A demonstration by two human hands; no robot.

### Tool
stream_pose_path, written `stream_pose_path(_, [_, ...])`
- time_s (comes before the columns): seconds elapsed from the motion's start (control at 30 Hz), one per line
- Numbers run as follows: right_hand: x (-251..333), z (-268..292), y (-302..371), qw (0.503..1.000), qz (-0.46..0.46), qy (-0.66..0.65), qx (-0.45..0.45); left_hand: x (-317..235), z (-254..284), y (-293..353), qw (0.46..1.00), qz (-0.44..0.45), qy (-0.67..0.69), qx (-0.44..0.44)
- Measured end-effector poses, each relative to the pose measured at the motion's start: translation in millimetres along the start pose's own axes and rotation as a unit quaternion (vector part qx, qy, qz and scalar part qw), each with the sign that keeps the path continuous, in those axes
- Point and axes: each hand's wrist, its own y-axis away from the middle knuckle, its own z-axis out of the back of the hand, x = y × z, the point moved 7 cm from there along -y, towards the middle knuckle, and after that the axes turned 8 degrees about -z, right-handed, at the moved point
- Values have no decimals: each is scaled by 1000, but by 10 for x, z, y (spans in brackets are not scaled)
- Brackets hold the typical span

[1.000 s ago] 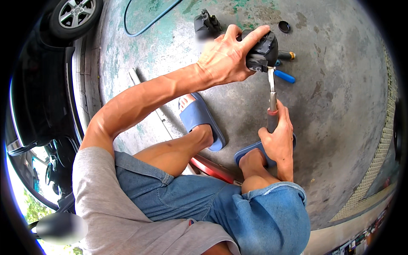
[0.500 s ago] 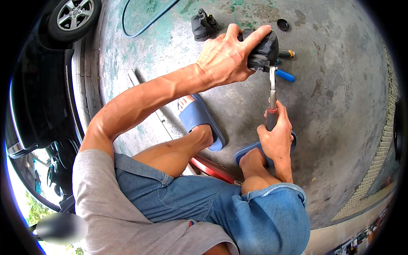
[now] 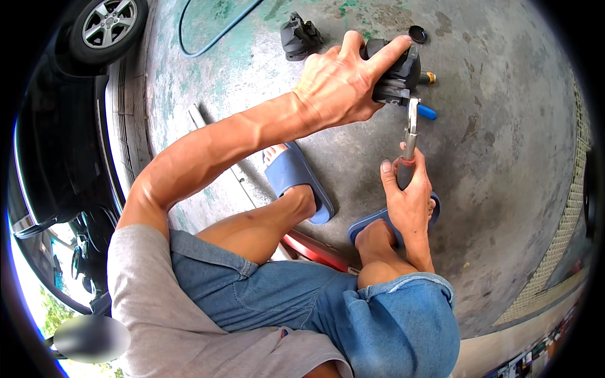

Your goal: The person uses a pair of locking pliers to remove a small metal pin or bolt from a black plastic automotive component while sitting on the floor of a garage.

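Left arm bent, we reach forward.
Our left hand, fingers spread, grips a black plastic housing; our right hand, thumb raised, curls around a dark-handled silver metal tool.

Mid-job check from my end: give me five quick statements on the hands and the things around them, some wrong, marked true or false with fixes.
1. The right hand holds a metal tool. True.
2. The left hand holds nothing. False: it grips a black part.
3. The blue hose lies to the right of both hands. False: it lies to their left, near the top of the picture.
4. A second black part sits apart, left of the gripped one. True.
5. The small round black piece is in the right hand. False: it lies on the floor.
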Motion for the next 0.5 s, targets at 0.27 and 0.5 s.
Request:
stream_pose_path(0.27, [-120,-15,4,998,-22,-56,-23,-117,40,-86,999,-22,-24,5])
stream_pose_path(0.5, [-135,-46,-1,999,-12,-38,-31,-101,18,-53,1000,-10,-13,21])
